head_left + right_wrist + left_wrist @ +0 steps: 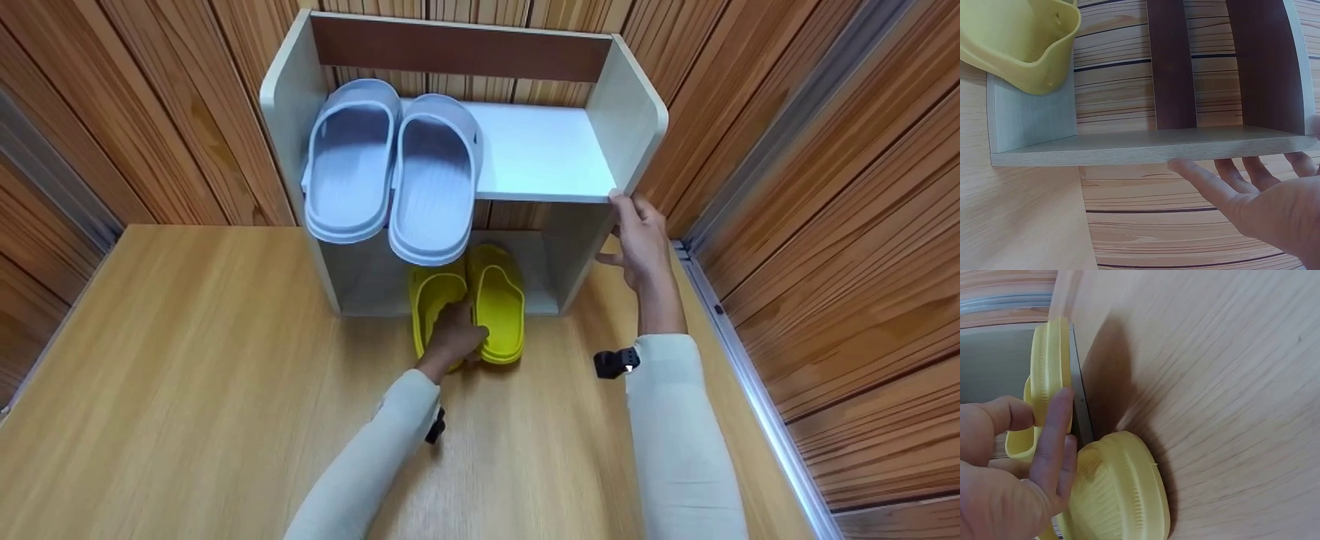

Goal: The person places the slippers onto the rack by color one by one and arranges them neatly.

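Note:
My left hand (454, 330) is at the heels of a pair of yellow clogs, reaching over the left yellow clog (418, 300). It grips the right yellow clog (508, 315) by its side, thumb on one face and fingers (1055, 410) along the sole. In the left wrist view, the other clog (1123, 495) stands just below that hand. My right hand (643, 240) touches the right side panel (1145, 154) of a small two-tier shoe rack, with fairly straight fingers (1202, 177) along its outer face and one finger at the front edge.
Two light blue clogs (435, 187) sit side by side on the rack's upper shelf (540, 150), heels overhanging its front edge. The yellow pair stands partly within the lower tier. Wood-grain walls (847, 247) enclose the wooden floor (225, 375), with a metal rail (757, 405) along the right.

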Action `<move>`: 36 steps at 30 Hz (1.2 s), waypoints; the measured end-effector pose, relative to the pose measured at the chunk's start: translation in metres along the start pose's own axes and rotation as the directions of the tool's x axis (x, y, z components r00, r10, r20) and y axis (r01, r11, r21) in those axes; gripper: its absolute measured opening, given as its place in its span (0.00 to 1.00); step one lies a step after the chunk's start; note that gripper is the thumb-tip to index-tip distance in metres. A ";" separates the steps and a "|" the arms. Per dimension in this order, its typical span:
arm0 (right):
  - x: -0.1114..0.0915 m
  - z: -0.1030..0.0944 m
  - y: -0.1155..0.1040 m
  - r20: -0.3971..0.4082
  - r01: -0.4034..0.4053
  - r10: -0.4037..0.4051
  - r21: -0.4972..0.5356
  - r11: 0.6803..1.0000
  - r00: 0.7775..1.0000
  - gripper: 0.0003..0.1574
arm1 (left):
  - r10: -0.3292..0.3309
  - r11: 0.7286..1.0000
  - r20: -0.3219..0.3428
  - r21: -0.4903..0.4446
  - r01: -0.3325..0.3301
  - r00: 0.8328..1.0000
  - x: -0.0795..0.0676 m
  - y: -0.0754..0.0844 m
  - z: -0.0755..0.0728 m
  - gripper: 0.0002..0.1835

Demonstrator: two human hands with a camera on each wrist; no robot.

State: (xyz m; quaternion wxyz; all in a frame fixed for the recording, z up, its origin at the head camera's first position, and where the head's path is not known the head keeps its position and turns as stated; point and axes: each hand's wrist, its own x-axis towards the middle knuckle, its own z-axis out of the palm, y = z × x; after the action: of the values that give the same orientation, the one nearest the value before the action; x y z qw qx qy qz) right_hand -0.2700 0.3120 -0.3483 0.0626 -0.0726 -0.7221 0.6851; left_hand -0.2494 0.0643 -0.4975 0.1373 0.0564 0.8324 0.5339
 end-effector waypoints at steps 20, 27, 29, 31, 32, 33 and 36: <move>0.002 0.001 0.003 0.005 0.006 -0.006 -0.001 1.000 1.000 0.34 | 0.112 0.994 -0.031 0.011 -0.112 0.993 -0.002 -0.009 0.000 0.39; 0.003 0.002 -0.001 0.013 0.006 -0.006 -0.028 1.000 1.000 0.36 | 0.090 0.994 -0.014 0.058 -0.089 0.996 0.001 -0.006 -0.006 0.38; 0.003 0.002 -0.001 0.017 0.001 0.000 -0.050 0.999 1.000 0.39 | 0.099 0.992 -0.019 0.084 -0.097 0.995 0.003 -0.005 -0.009 0.36; 0.004 0.001 0.001 0.021 0.003 -0.001 -0.093 0.996 1.000 0.44 | 0.115 0.988 -0.028 0.103 -0.112 0.993 0.006 -0.003 -0.013 0.34; 0.004 0.000 0.002 0.024 0.005 -0.002 -0.116 0.993 1.000 0.46 | 0.124 0.987 -0.034 0.107 -0.120 0.992 0.007 -0.002 -0.015 0.34; 0.004 -0.001 0.004 0.030 0.010 -0.006 -0.139 0.990 1.000 0.48 | 0.129 0.986 -0.040 0.110 -0.124 0.991 0.006 0.000 -0.017 0.33; 0.003 -0.003 0.012 0.052 0.029 -0.019 -0.196 0.980 0.998 0.51 | 0.131 0.984 -0.051 0.128 -0.124 0.990 0.003 0.005 -0.022 0.36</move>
State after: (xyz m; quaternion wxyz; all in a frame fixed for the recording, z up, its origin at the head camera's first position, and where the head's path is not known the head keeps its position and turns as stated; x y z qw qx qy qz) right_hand -0.2717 0.3161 -0.3597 0.0454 -0.0528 -0.7883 0.6113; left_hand -0.2588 0.0478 -0.4849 0.0746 0.1023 0.8625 0.4899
